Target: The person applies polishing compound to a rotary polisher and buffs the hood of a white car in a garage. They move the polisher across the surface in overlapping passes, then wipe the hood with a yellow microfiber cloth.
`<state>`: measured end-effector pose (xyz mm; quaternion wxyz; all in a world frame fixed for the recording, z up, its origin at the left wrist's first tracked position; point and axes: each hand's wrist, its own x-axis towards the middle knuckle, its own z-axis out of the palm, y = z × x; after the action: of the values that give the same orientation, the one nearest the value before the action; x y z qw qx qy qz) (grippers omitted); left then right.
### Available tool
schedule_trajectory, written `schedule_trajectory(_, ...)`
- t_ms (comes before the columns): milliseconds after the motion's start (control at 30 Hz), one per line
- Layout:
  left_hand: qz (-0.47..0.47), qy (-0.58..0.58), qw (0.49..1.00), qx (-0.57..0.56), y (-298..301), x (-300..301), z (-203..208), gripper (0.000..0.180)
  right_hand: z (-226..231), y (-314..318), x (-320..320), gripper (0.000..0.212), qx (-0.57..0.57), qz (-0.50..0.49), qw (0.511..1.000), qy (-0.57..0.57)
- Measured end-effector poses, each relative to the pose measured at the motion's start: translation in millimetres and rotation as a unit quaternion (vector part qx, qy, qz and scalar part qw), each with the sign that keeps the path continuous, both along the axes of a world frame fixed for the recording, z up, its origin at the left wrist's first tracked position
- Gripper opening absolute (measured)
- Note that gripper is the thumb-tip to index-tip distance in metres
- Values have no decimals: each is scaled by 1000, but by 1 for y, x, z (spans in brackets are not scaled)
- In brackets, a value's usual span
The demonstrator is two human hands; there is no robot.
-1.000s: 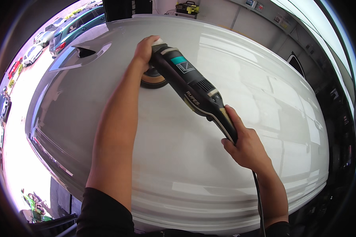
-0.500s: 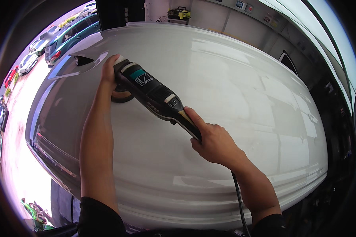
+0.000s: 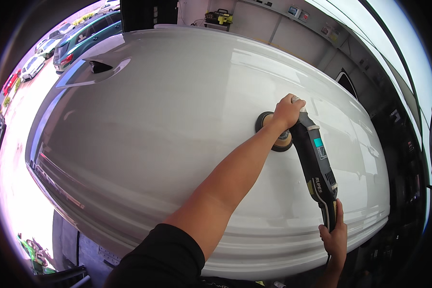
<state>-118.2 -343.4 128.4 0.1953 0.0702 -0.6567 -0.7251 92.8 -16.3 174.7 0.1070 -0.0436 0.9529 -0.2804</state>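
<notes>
Harsh daylight from the left burns out the pavement [image 3: 24, 211], tinged purple; pale reflections streak the glossy car roof [image 3: 129, 144], brightest toward the right; the lower right background sinks into darkness; fisheye distortion bends straight edges near black, vignetted corners.

A: "What is pictured over the car roof [image 3: 153, 120]?"
B: "A long black polisher [image 3: 313, 163] with a teal label [image 3: 318, 143], its round, dark-rimmed tan pad [image 3: 282, 146] at the far end, its slim handle [image 3: 328, 216] angled toward the near edge."
A: "And the roof?"
B: "Glossy, pale and gently curved, streaked with bright reflections."
</notes>
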Motion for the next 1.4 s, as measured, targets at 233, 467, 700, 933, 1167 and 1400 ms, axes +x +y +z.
schedule_trajectory(233, 25, 30, 998, 40, -43, 45, -11, 39, -4, -19, 25, 90, -24, 105, 993, 37)
schedule_trajectory(467, 143, 46, 987, 64, -222, 151, -14, 39, -2, -146, 22, 92, -45, 284, 958, -8)
schedule_trajectory(700, 186, 93, 958, 195, -395, 289, -21, 28, -8, -300, 32, 90, 3, 485, 875, 17)
schedule_trajectory(933, 261, 90, 956, 104, -358, 278, -15, 28, -4, -268, 25, 91, -14, 445, 895, -1)
schedule_trajectory(1167, 178, 51, 979, 86, -214, 211, -6, 34, -17, -136, 35, 90, -51, 332, 942, -3)
schedule_trajectory(1400, 117, 5, 993, -31, -63, 149, 2, 38, -27, -3, 51, 96, -57, 179, 982, -15)
